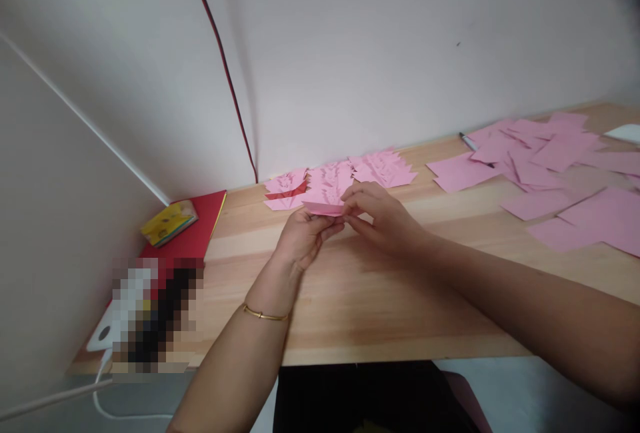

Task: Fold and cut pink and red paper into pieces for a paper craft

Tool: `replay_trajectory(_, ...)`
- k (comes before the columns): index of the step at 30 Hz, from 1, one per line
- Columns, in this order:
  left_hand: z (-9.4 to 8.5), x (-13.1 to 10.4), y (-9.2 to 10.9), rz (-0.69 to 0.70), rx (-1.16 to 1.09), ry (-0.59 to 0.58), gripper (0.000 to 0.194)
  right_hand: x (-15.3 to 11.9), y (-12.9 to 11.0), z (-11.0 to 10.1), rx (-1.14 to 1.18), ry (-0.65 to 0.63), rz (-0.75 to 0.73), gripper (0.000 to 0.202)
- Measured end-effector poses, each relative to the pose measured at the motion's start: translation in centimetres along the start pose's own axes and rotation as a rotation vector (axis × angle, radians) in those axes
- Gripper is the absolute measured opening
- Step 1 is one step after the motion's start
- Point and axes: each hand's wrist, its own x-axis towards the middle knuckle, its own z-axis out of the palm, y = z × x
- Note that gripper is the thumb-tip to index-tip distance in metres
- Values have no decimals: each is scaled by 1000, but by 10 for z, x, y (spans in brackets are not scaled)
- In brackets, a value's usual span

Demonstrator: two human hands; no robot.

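Observation:
A folded piece of pink paper (323, 208) is held above the middle of the wooden table (350, 313). My left hand (307, 236) pinches its lower edge from the left, thumb on the near side. At its right end, the fingers of my right hand (373, 214) close on the paper. Just behind my hands lie rows of folded pink pieces (383, 168) near the wall, with one red piece (286, 191) among those at the left.
Loose pink sheets (565, 146) spread over the table's right side, a pen (469, 142) beside them. At the left lie a red folder (207, 216), a yellow packet (170, 222) and a white device (103, 332) with a cable. A dark cord (220, 46) runs down the wall.

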Motion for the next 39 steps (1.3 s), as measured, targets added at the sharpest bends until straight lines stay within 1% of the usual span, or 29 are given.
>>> replay_trajectory(5, 4, -1, 2, 68, -38, -24, 25, 1, -4, -4, -74, 8, -29, 11)
replay_trajectory(8, 6, -1, 3, 101, -42, -26, 24, 1, -3, -4, -66, 4, -33, 10)
replay_trajectory(13, 8, -2, 5, 107, -16, -50, 24, 1, 1, -2, -52, -29, -35, 11)
replay_trajectory(15, 7, -2, 5, 108, -13, -51, 26, 1, 1, -3, -64, -23, -32, 11)
replay_trajectory(17, 6, -3, 5, 104, -4, -47, 27, 1, -1, -4, -84, 18, -16, 8)
replay_trajectory(19, 4, -3, 5, 91, 18, -52, 24, 1, -3, -6, -84, 49, 3, 6)
replay_trajectory(23, 2, -3, 3, 83, 63, -94, 17, 0, -5, -5, 9, -6, 85, 8)
replay_trajectory(27, 2, -4, 3, 86, 94, -135, 14, -1, -6, -3, 84, 50, 181, 9)
replay_trajectory(33, 3, -5, 2, 100, 95, -68, 17, 2, -10, -7, 55, -19, 179, 15)
replay_trajectory(36, 4, -4, 2, 122, 107, -64, 18, 2, -10, -7, 100, -8, 182, 14)
replay_trajectory(39, 4, -3, 2, 165, 167, -76, 19, 2, -7, -6, 163, -13, 198, 12)
